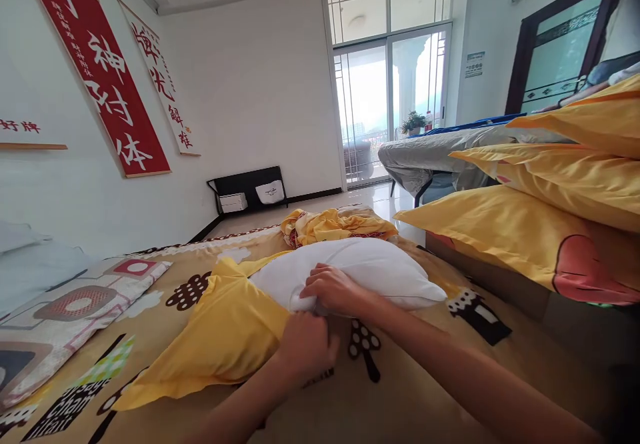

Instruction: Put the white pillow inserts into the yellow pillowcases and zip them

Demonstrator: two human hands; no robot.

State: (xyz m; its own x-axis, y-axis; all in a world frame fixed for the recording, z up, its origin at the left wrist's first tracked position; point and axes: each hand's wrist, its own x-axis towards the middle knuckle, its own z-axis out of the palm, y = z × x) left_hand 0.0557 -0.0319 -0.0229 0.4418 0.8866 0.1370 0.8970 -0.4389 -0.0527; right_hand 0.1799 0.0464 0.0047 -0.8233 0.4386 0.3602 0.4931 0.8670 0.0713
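A white pillow lies on the patterned bedspread, its left end inside a yellow pillowcase. The right end of the pillow sticks out bare. My right hand is closed on the white pillow near the mouth of the case, bunching its surface. Just below it, my left hand is curled into a fist at the near edge of the pillowcase opening. Its fingertips are turned away from view, but the yellow cloth runs into its grip.
Crumpled yellow cloth lies behind the pillow. On the left rests a grey-and-pink patterned pillow. Stacked yellow pillows rise on the right, beside a covered table. Part of another person shows behind the stack.
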